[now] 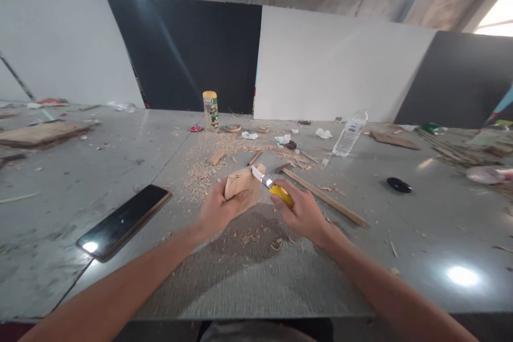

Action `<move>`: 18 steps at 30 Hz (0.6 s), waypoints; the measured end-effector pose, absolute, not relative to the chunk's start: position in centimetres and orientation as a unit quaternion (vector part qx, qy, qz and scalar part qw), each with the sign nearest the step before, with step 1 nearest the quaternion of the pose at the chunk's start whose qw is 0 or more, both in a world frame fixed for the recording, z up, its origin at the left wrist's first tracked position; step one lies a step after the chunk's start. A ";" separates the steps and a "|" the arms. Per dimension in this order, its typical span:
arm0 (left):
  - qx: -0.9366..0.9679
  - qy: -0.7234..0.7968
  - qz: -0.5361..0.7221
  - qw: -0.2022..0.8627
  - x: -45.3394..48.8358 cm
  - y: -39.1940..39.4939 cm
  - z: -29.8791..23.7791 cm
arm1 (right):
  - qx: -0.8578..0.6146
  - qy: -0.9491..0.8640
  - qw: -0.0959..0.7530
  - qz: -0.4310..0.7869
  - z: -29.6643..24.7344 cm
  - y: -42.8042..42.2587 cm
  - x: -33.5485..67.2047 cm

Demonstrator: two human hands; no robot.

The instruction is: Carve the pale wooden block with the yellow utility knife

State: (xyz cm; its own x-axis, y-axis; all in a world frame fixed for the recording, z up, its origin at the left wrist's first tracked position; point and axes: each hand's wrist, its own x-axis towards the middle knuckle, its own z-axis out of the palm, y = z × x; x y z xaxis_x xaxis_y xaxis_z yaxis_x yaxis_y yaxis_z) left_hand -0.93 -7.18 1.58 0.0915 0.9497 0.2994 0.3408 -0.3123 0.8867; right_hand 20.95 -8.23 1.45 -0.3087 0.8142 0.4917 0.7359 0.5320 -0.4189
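My left hand (220, 204) is closed around a pale block of wood (242, 183), held a little above the table. In my right hand (301, 208) is a yellow utility knife (281, 194), gripped by its handle. The knife's blade (258, 173) points up and to the left, and its tip lies against or just over the block's upper right edge; I cannot tell whether it cuts in. Curled wood shavings (246, 237) are scattered below my hands and beyond the block.
A hammer (324, 197) lies just right of the knife. Left is a phone (124, 222). Farther back stand a yellow-lidded bottle (210, 112) and a tilted clear plastic bottle (351, 133). A black oval object (399, 185) lies right; a wooden board (42, 133) lies far left.
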 end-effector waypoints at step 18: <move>0.660 0.456 0.481 0.353 -1.1 -7.1 2.0 | -0.449 -0.786 0.415 0.091 2.0 -7.9 21.7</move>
State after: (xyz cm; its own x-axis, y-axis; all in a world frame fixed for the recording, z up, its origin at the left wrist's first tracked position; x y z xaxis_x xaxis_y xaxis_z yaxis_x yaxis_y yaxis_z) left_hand -1.14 -7.10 2.05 0.1214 0.9418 0.3136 0.2611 -0.3351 0.9053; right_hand 21.71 -7.89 1.97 -0.2515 0.7815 0.5710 0.6304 0.5799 -0.5160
